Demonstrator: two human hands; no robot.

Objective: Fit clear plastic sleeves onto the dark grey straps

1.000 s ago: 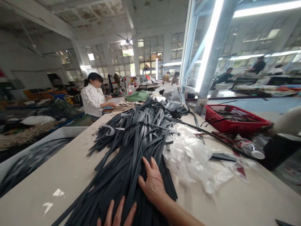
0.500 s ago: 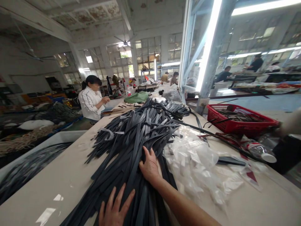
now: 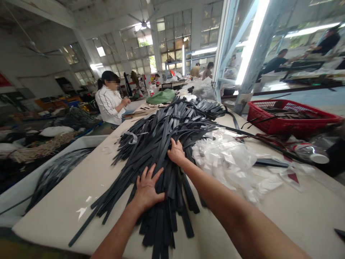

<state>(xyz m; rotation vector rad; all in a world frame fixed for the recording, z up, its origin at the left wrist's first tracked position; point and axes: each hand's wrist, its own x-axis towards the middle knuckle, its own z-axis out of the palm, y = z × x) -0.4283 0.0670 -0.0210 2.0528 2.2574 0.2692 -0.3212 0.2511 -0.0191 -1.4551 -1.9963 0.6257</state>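
Observation:
A large heap of long dark grey strips (image 3: 161, 144) lies on the pale table (image 3: 59, 212), with the strip ends fanned towards me. My left hand (image 3: 148, 187) rests on the near part of the heap, fingers spread and thumb pointing right. Farther up and to the right, my right hand (image 3: 176, 153) touches the strips with its thumb and fingers apart. Beside the heap on the right is a pile of crumpled clear plastic (image 3: 226, 154).
A red basket (image 3: 293, 124) of dark pieces stands at the right, near a plastic bottle (image 3: 309, 151). At the left is a white bin (image 3: 8, 201) with more strips. A person in white (image 3: 107, 102) works beyond it. A metal post (image 3: 250, 61) rises behind the table.
The view has shifted, showing more of the near table. My left hand has come fully into view, farther forward on the strips. My right hand stays at the heap's middle.

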